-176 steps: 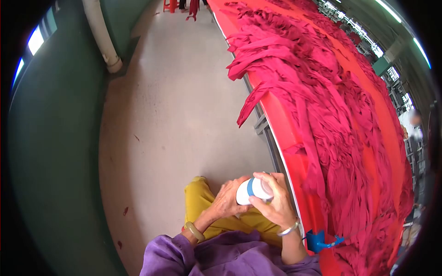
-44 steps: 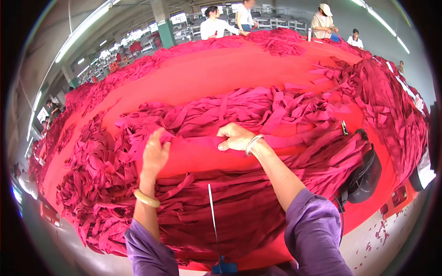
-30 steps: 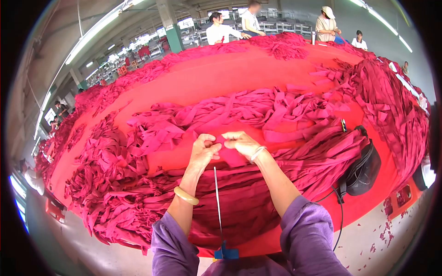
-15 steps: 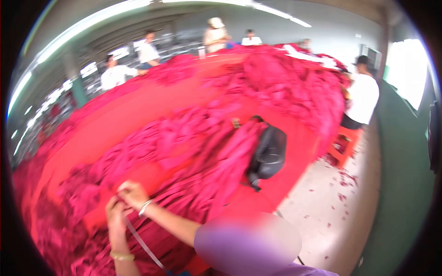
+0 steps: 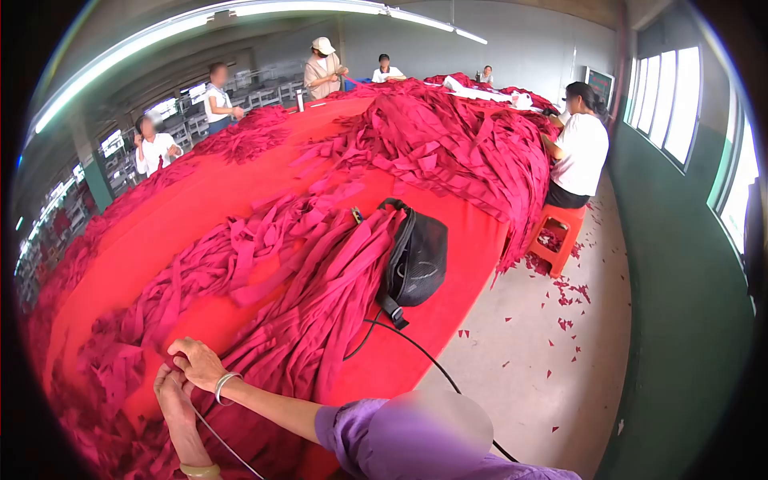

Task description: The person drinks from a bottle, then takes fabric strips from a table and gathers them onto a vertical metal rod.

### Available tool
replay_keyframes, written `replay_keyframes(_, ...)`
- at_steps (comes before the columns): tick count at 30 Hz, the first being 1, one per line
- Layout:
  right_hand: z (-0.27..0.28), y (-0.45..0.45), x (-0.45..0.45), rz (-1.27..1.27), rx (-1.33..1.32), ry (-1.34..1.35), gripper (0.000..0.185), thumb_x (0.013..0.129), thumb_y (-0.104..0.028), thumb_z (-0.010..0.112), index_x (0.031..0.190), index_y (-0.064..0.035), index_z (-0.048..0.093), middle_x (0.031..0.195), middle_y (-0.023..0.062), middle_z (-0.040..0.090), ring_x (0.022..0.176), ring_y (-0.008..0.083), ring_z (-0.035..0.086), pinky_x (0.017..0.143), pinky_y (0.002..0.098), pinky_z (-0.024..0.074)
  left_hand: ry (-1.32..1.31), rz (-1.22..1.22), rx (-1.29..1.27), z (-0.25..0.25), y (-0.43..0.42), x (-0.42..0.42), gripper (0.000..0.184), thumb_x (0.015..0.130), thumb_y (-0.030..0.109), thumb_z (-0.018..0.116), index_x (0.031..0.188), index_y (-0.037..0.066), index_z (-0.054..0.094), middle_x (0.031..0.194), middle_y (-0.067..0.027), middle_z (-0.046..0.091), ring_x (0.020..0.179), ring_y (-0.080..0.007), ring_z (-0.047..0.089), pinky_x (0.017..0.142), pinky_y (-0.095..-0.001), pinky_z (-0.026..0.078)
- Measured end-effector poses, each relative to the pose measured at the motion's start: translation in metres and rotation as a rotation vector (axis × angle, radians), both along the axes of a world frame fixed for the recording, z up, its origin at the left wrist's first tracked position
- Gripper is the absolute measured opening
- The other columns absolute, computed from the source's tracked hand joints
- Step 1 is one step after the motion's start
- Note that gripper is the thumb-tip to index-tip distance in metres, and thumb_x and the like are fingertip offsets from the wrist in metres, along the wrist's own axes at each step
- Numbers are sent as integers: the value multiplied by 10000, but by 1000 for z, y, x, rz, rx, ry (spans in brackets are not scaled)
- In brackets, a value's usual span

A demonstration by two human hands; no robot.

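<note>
My left hand (image 5: 171, 390), with a pale yellow bangle at the wrist, comes up from the bottom edge, its fingers pinched together. Meeting it from the right is my right hand (image 5: 198, 364), with silver bangles, fingers bent and fingertips close to the left ones. Whatever small thing sits between the fingers is too hidden to make out. A thin pale cord (image 5: 220, 438) runs from the left hand down to the bottom edge. Beneath and around both hands lies a heap of dark red fabric strips (image 5: 300, 320), partly bundled lengthwise.
A black bag (image 5: 420, 260) lies on the red cloth-covered table (image 5: 448, 336), with a dark cable (image 5: 428, 360) trailing off its edge. Another heap of strips (image 5: 448, 144) is farther back. Several people sit or stand around. An orange stool (image 5: 558, 240) and fabric scraps (image 5: 565, 324) are on the floor.
The whole view has swung, so the table, bag and people appear farther left and sharper. My hands stay together, slightly left and lower in view.
</note>
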State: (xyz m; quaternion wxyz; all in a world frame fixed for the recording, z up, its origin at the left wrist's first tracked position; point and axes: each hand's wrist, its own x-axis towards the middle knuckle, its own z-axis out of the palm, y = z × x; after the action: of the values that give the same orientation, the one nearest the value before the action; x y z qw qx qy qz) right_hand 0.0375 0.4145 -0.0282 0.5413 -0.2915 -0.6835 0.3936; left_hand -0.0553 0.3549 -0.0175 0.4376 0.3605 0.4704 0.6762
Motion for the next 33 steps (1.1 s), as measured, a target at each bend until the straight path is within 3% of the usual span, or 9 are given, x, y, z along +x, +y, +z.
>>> replay_keyframes(5,-1,-16,2,-49,129,-13,168,700,-67,584,865,-70,551,849,117,458,813,301,493,715,376,414,-17,-90,127,-11,-14,-17,192,743,8,453,920,7,528,847,-51,569,771,-134,568,710,-281,494)
replay_keyframes(9,-3,-24,3,-4,286,78,39,681,-73,573,717,-59,578,701,121,519,700,296,528,632,371,439,-15,46,36,-13,-30,-15,210,718,-24,511,927,-28,533,850,-94,566,724,-172,576,631,-256,506)
replay_keyframes(13,-13,-23,-2,61,261,38,104,724,-31,535,786,-30,618,710,155,585,662,269,592,599,327,469,-8,92,23,-20,-38,-18,176,756,-8,543,929,-38,534,801,-112,590,668,-179,584,598,-257,501)
replay_keyframes(17,-24,-22,-12,66,130,93,122,761,26,487,776,-10,602,573,96,562,537,99,542,468,268,429,114,133,27,-16,-39,-10,76,782,38,558,840,-11,567,707,-71,581,591,-131,557,557,-239,484)
replay_keyframes(18,-23,-24,-10,134,-30,81,69,757,-77,530,750,-32,582,625,191,540,574,323,566,523,362,433,139,115,15,-16,-38,-10,79,799,76,561,817,1,575,695,-56,581,587,-113,553,550,-236,481)
replay_keyframes(22,-17,-28,-1,252,-237,116,90,780,-40,513,715,-1,560,520,83,534,431,114,507,388,285,393,190,115,3,-20,-37,-12,95,809,96,563,794,3,576,659,-37,567,537,-89,514,500,-218,460)
replay_keyframes(24,-19,-25,-1,287,-304,148,104,789,-52,519,709,0,562,516,55,525,426,97,487,377,273,389,245,83,-21,-17,-38,-10,117,828,116,539,771,16,560,639,-20,545,544,-83,501,498,-215,446)
replay_keyframes(25,-16,-25,1,297,-311,116,130,835,-42,471,739,-31,557,551,1,497,436,44,447,342,191,367,246,84,-21,-16,-38,-9,117,828,116,539,771,16,560,639,-20,545,544,-83,501,498,-215,446)
replay_keyframes(33,-1,-21,2,358,-341,355,59,803,-30,518,761,-16,557,598,-18,498,546,35,430,468,197,378,177,0,80,9,-24,-5,141,851,135,507,822,5,554,669,-40,541,554,-100,512,492,-220,464)
